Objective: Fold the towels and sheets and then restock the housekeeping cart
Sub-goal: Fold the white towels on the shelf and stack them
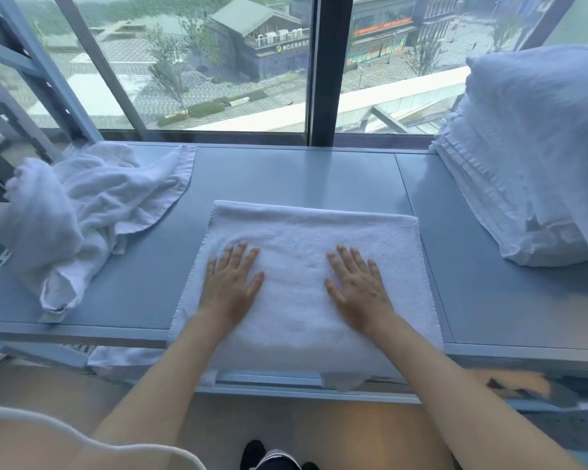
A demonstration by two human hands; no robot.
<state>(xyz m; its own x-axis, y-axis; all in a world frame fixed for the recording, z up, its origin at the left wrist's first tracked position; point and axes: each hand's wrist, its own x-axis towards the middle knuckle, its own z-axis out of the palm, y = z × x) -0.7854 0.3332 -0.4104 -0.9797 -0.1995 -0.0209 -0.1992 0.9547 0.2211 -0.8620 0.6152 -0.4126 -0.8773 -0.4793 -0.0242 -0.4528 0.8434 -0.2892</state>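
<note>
Head view
Folded towel (302, 232): lies on the grey window ledge (286, 171), centred in front of the person, directly under both hands; its near edge hangs a little over the ledge's front lip.
Left hand (233, 283): rests flat on the left half of the folded towel, palm down, fingers straight and slightly spread, gripping nothing.
Right hand (357, 286): rests flat on the right half of the same towel, palm down, fingers straight and spread, gripping nothing; a bare strip of towel shows between the two hands.
Towel's look: white terry cloth, a neat rectangle with a straight folded far edge and smooth top; how many layers it has cannot be told from here.
Arms: both bare forearms reach forward from the bottom of the frame and angle inward toward the towel.
Crumpled towels (92, 212): a loose white heap on the ledge well to the left, apart from the folded towel.
Stacked linen (523, 157): a tall white pile at the right end of the ledge, its layered edges visible, apart from the folded towel.
Window (218, 62): runs behind the ledge.
</note>
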